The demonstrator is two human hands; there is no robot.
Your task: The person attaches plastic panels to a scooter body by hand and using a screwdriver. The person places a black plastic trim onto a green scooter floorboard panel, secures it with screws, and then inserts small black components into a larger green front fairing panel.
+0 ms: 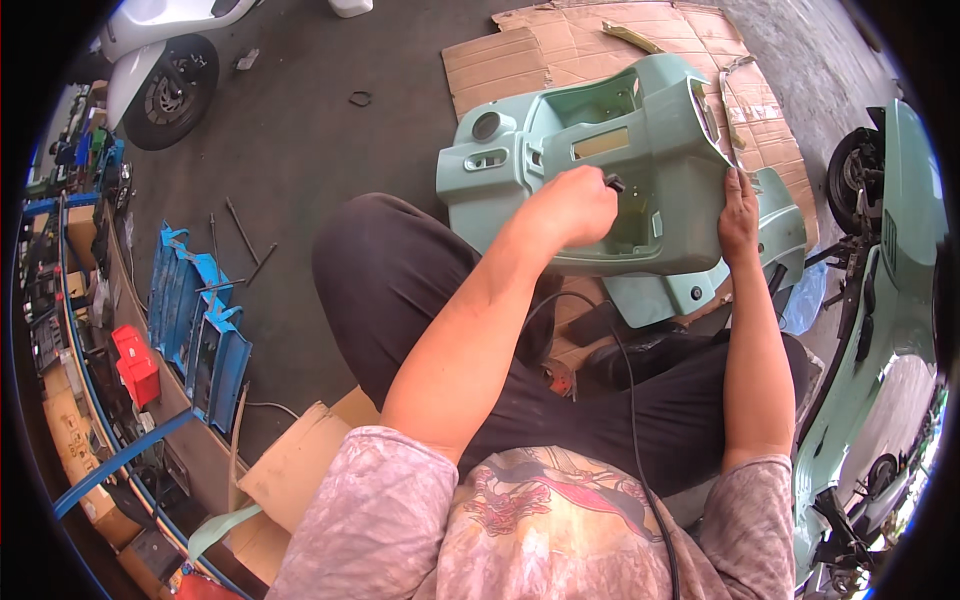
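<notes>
A pale green plastic scooter body panel, with several openings and a round hole, lies in front of my knees. My left hand is closed in a fist over the panel's near side. A small black end pokes out of that fist; the rest of the object is hidden. My right hand grips the panel's right edge, fingers stretched along it and pressed together. Beneath lies another green panel, partly covered by the first. A black cable runs up over my shirt and lap toward the panels.
Flattened cardboard lies under the panels. At right stands a green scooter; a white scooter stands far left. Blue metal parts and thin rods lie on the left floor, near a red bin and a cardboard box.
</notes>
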